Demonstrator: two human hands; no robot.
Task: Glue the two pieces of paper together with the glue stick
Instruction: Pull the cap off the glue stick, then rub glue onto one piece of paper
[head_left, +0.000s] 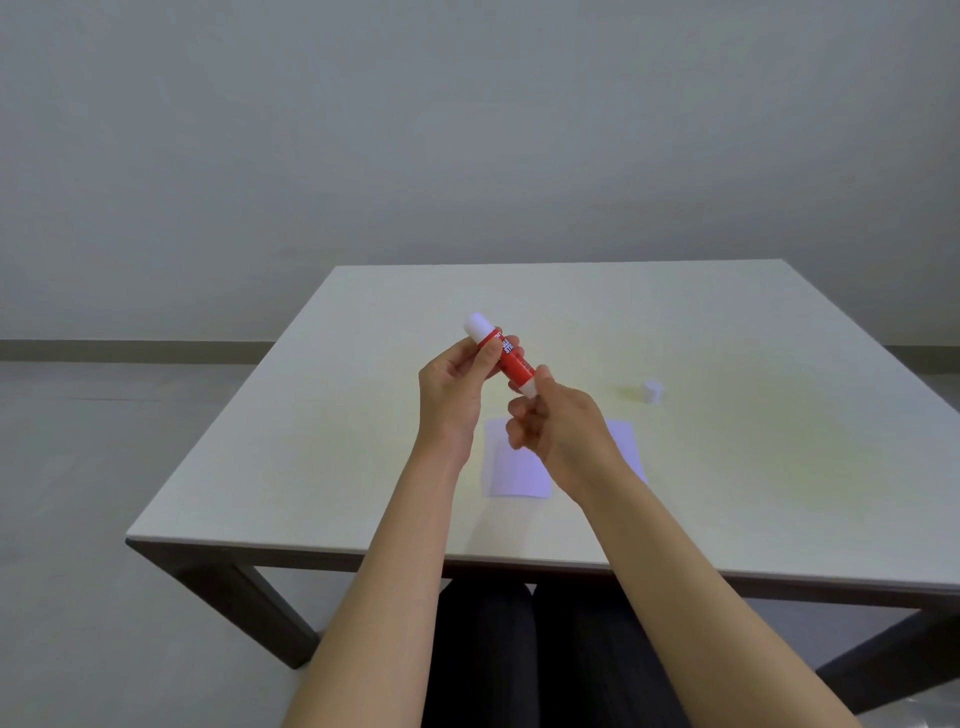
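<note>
Plain grey wall and floor behind, and a pale square table (363, 467) with dark legs carrying everything. Glue stick (501, 356) is up in the air above the middle of the table, tilted, white end pointing up toward the far edge. Left hand (454, 392) is closed around the upper red part of the barrel, right hand (553, 421) pinches the white lower end, looks to me like twisting the base to wind the glue out. Small white cap (651, 391) sits on the table off toward the right edge, well apart from the hands, so the stick is already uncapped. White paper (519, 467) lies flat toward the near edge, partly hidden under the right hand; can't tell if that's one sheet or two side by side. No glue visible on it, so spreading and pressing together are still left I'd say.
</note>
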